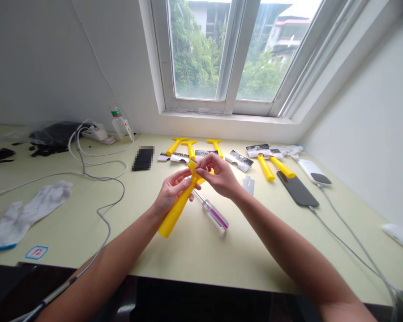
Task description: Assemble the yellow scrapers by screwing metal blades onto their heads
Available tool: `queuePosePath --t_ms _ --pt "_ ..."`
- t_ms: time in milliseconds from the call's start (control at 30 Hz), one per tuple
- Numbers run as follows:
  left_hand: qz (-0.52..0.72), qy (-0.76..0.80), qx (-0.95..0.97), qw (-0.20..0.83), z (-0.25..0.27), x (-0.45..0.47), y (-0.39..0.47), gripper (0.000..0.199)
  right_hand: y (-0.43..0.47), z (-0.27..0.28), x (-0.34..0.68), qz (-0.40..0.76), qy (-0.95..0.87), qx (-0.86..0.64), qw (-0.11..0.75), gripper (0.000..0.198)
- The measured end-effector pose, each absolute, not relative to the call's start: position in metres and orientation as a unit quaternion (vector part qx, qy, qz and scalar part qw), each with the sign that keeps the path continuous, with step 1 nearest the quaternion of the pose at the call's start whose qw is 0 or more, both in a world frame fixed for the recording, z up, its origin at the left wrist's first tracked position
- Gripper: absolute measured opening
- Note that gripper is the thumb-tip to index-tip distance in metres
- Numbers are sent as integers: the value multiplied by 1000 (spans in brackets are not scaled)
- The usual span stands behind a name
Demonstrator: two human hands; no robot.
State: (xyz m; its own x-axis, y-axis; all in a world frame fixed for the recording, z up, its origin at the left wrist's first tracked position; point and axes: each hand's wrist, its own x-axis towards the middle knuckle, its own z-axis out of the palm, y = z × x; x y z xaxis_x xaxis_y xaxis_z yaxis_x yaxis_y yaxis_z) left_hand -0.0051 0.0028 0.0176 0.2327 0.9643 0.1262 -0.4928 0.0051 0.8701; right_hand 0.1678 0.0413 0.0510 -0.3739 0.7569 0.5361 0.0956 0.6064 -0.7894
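My left hand (pixel 173 189) is wrapped round the neck of a yellow scraper (pixel 175 214), whose long ribbed handle slants down toward me. At the scraper's head, my right hand (pixel 218 174) is closed in a pinch with thumb and forefinger. Whatever lies between those fingertips is too small or hidden to name. Below both hands, a screwdriver (pixel 215 215) with a clear and purple handle lies on the table, its shaft pointing toward the scraper. Just beyond my right wrist are flat grey metal blades (pixel 248 184).
More yellow scrapers (pixel 215 144) and printed packets (pixel 239 160) lie at the back. To the right are a black phone (pixel 298 188) and a white power bank (pixel 314 171), both cabled. A glove (pixel 36 210), a loose cable (pixel 107 219) and a bottle (pixel 121 125) occupy the left.
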Motion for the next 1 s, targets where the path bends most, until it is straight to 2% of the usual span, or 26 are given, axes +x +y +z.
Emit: queuePosePath --t_ms 367,633,833,1000 --pt "536 273 436 669 13 -9 9 36 45 47 168 289 -759 -346 469 12" --pt "482 313 421 701 11 -13 17 40 47 45 167 324 -729 -460 390 15" --pt "497 318 396 704 6 -10 18 40 45 40 164 263 -746 -464 399 9" --pt "482 316 404 710 9 -12 17 40 49 38 166 322 -725 -472 385 13"
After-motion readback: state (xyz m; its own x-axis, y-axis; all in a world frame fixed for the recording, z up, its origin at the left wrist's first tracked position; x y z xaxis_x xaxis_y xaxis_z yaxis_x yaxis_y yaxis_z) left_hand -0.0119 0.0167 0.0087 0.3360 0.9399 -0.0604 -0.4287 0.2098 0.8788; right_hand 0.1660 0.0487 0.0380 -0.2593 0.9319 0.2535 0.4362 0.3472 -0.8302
